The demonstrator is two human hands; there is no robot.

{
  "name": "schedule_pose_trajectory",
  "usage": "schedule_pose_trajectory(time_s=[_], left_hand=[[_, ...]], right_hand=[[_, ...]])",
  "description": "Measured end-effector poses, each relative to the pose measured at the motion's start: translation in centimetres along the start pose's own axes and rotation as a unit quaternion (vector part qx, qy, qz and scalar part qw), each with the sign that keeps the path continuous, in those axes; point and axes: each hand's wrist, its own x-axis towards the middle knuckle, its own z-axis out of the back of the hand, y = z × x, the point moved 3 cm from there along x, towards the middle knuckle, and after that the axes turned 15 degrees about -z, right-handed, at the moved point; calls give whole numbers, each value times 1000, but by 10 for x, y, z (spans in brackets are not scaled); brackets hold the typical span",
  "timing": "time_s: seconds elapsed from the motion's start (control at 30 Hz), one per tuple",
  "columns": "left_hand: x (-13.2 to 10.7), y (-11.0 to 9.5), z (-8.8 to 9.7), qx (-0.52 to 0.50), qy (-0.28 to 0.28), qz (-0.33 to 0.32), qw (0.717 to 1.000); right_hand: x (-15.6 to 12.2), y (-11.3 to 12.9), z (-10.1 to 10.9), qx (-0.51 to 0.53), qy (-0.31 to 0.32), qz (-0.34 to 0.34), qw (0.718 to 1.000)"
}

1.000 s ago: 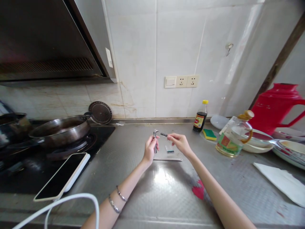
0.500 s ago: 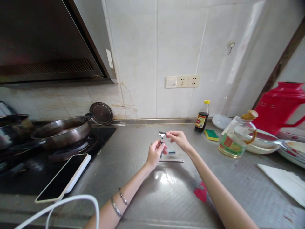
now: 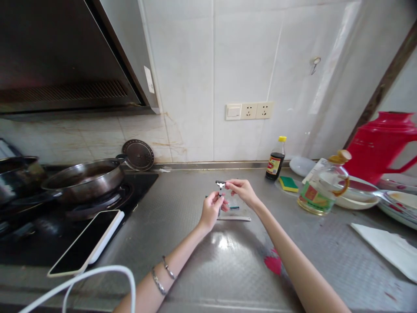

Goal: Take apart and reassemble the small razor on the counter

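Note:
Upright over the counter stands a small razor point(image 3: 220, 185) with a T-shaped head, its front silvery and its top edge dark. My left hand point(image 3: 210, 212) is closed round its handle, below the head. The fingertips of my right hand point(image 3: 243, 191) are pinched together at the right end of the razor head; they touch it or nearly so. Under the hands, a thin pale strip point(image 3: 239, 218) with a hole at its end lies on the steel counter point(image 3: 182, 256). Beyond it is a small dark green piece point(image 3: 234, 208), partly hidden by my left fingers.
On the left are a pan point(image 3: 87, 182) on the stove and a phone point(image 3: 86, 243) with a white cable. To the right stand a soy sauce bottle point(image 3: 275, 160), a sponge point(image 3: 288, 184), an oil jug point(image 3: 321, 191), bowls and a red thermos point(image 3: 379, 148). White paper point(image 3: 386, 248) lies nearer.
The view has shifted very slightly. Both hands keep nearly the same pose at the razor, with my right fingertips still at its head.

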Motion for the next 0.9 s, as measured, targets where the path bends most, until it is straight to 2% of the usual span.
schedule_pose_trajectory(time_s=[0.9], left_hand=[[0,7,1,-18,12,23,1000]], right_hand=[[-3,2,2,-24,5,25,999]])
